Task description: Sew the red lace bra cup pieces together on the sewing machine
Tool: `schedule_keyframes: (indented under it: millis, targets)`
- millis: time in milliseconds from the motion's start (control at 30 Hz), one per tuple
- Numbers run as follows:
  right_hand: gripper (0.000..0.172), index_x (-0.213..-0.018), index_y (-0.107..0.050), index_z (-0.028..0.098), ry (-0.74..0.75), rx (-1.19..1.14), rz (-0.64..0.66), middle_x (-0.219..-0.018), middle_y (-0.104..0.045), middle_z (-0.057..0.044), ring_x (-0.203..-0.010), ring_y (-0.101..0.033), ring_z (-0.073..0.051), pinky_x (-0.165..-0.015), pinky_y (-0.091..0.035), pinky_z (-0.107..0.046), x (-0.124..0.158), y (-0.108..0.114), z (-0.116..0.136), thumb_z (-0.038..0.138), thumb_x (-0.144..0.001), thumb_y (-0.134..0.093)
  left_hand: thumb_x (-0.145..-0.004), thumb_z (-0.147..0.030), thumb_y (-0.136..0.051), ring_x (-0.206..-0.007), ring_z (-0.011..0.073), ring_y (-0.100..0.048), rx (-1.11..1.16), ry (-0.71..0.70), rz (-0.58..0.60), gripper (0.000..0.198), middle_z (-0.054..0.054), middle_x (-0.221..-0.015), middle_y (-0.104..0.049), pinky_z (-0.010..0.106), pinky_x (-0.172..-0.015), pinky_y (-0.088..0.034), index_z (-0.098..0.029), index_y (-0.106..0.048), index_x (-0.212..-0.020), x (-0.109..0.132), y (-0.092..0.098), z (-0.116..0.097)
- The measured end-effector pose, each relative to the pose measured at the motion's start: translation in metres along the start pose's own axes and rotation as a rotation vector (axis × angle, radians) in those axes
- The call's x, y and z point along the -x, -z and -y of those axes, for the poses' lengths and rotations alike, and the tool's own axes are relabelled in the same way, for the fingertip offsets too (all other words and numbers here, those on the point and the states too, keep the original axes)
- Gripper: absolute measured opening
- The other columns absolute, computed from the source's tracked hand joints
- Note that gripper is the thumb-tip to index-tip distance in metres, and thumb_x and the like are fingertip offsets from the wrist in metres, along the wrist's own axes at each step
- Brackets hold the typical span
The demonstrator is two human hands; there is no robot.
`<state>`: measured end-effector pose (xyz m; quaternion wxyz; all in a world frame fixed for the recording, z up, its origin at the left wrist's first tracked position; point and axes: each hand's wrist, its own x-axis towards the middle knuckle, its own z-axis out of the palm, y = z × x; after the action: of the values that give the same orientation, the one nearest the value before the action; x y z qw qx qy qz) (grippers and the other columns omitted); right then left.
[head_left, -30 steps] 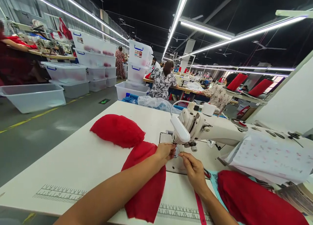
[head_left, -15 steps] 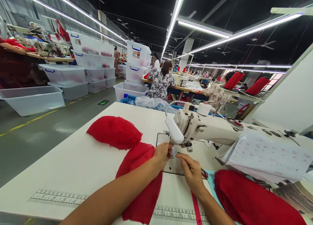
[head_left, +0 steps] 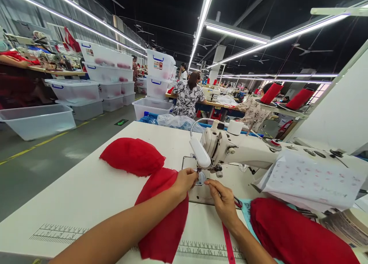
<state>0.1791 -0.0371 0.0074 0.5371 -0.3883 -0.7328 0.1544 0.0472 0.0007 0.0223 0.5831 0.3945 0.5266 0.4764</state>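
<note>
My left hand (head_left: 184, 182) and my right hand (head_left: 220, 197) meet in pinches under the head of a white sewing machine (head_left: 230, 147), right at its needle and presser foot (head_left: 200, 176). What the fingertips grip is too small to make out. My left forearm lies across a red fabric piece (head_left: 163, 218) spread on the white table (head_left: 86, 195). A second, rounded red fabric pile (head_left: 132, 156) sits further left. Another red fabric heap (head_left: 296, 233) lies by my right forearm.
A printed paper sheet (head_left: 310, 179) lies on the machine arm. Rulers are printed along the table's near edge (head_left: 63, 233). Clear plastic bins (head_left: 37, 120) stand along the aisle at left. A person in a patterned top (head_left: 188, 95) sits at a table ahead, with others beyond.
The view has shifted slightly, so everything slides left and down a little. Both hands stay pinched at the needle area with hardly any movement.
</note>
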Motion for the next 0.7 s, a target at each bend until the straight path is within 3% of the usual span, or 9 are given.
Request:
schedule_keyframes:
  millis: [133,300,433,500,633,700]
  targets:
    - [0.025,-0.081,-0.066,0.019,0.003,-0.009,-0.008,-0.065,-0.063,-0.002,-0.048,-0.054,-0.013,-0.050,-0.046,-0.023,-0.001,0.001,0.000,0.028,-0.085,-0.043,-0.060,-0.007,-0.053,-0.042,0.0059,-0.034,-0.190,-0.156,0.017,0.020,-0.008,-0.042,-0.040,0.020,-0.044,-0.025,-0.016,-0.045,-0.045,0.012,0.008,-0.007]
    - [0.024,-0.081,-0.066,0.018,0.015,-0.010,-0.013,-0.064,-0.062,-0.001,-0.047,-0.054,-0.012,-0.050,-0.045,-0.022,-0.001,0.002,0.001,0.027,-0.084,-0.044,-0.053,-0.006,-0.049,-0.045,0.0086,-0.037,-0.426,-0.262,0.158,0.013,-0.007,-0.043,-0.044,0.021,-0.045,-0.026,-0.016,-0.051,-0.046,0.033,0.017,-0.008]
    - [0.024,-0.080,-0.065,0.018,-0.009,0.009,-0.015,-0.068,-0.064,-0.002,-0.049,-0.054,-0.013,-0.050,-0.045,-0.022,0.000,0.001,0.001,0.028,-0.084,-0.044,-0.055,-0.012,-0.049,-0.049,0.0115,-0.044,-0.577,-0.324,0.191,0.010,-0.005,-0.047,-0.049,0.022,-0.047,-0.030,-0.017,-0.054,-0.049,0.040,0.044,-0.026]
    - [0.025,-0.080,-0.065,0.018,-0.022,0.012,-0.011,-0.067,-0.063,-0.002,-0.050,-0.054,-0.013,-0.050,-0.045,-0.022,0.000,0.001,0.001,0.029,-0.085,-0.043,-0.057,-0.016,-0.049,-0.053,0.0138,-0.046,-0.643,-0.370,0.105,0.008,-0.003,-0.050,-0.050,0.024,-0.051,-0.032,-0.018,-0.053,-0.050,0.037,0.066,-0.046]
    - [0.027,-0.079,-0.065,0.018,-0.033,0.019,-0.004,-0.056,-0.057,0.000,-0.046,-0.051,-0.013,-0.047,-0.043,-0.023,0.000,-0.001,0.003,0.033,-0.085,-0.043,-0.060,-0.019,-0.052,-0.084,0.0260,-0.051,-0.806,-0.586,-0.329,0.009,0.004,-0.070,-0.057,0.035,-0.073,-0.034,-0.018,-0.052,-0.051,0.024,0.104,-0.082]
    - [0.028,-0.079,-0.065,0.018,-0.041,0.016,-0.005,-0.052,-0.053,0.001,-0.044,-0.049,-0.013,-0.045,-0.042,-0.023,0.000,-0.002,0.003,0.034,-0.085,-0.043,-0.060,-0.018,-0.053,-0.096,0.0302,-0.048,-0.775,-0.609,-0.361,0.010,0.007,-0.079,-0.060,0.039,-0.082,-0.031,-0.018,-0.054,-0.050,0.020,0.110,-0.086]
